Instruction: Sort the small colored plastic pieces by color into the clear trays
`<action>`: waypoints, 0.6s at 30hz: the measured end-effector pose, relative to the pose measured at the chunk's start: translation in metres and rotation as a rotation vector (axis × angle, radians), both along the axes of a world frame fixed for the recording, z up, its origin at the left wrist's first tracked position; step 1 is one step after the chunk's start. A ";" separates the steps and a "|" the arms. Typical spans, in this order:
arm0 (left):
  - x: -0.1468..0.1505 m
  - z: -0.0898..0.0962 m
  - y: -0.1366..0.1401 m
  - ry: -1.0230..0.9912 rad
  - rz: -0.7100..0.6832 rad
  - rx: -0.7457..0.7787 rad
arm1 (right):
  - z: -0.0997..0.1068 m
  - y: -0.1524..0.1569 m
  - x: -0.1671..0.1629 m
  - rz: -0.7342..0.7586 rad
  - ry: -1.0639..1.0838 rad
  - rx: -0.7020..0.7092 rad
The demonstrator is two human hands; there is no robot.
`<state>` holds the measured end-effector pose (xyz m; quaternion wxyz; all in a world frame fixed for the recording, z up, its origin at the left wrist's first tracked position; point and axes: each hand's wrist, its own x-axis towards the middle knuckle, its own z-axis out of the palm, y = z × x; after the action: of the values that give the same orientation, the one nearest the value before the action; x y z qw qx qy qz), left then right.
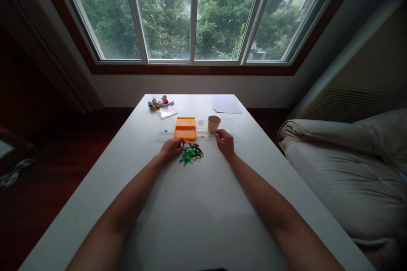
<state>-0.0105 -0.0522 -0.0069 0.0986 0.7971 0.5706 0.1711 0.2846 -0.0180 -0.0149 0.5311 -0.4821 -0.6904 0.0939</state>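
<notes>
A heap of small building bricks (191, 153), mostly green, blue, brown and pale, lies on the white table. My left hand (172, 148) rests at the heap's left edge, fingertips pinched together; anything held there is too small to name. Just in front of the brown paper cup (214, 123) is my right hand (225, 142), its fingers closed in a pinch near the cup's lower right side. Whether it holds a small piece cannot be made out. Behind the heap stands an orange tray (185, 129) between clear plastic compartments, and a blue brick (165, 131) lies in the left one.
Small colourful assembled figures (158, 102) and a printed card (167, 112) lie at the table's far left. White paper sheets (225, 104) are at the far right. A padded sofa (346, 169) flanks the table's right side; a window is ahead.
</notes>
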 end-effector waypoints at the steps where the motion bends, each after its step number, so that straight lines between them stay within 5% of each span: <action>1: 0.000 0.000 0.000 -0.005 -0.001 -0.001 | -0.001 0.000 0.000 0.010 -0.012 -0.005; 18: 0.000 0.004 0.000 -0.003 0.018 -0.023 | -0.009 0.005 -0.001 0.081 -0.070 -0.060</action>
<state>-0.0101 -0.0523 -0.0027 0.1069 0.7904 0.5797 0.1668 0.2837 -0.0127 -0.0241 0.4879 -0.4724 -0.7243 0.1189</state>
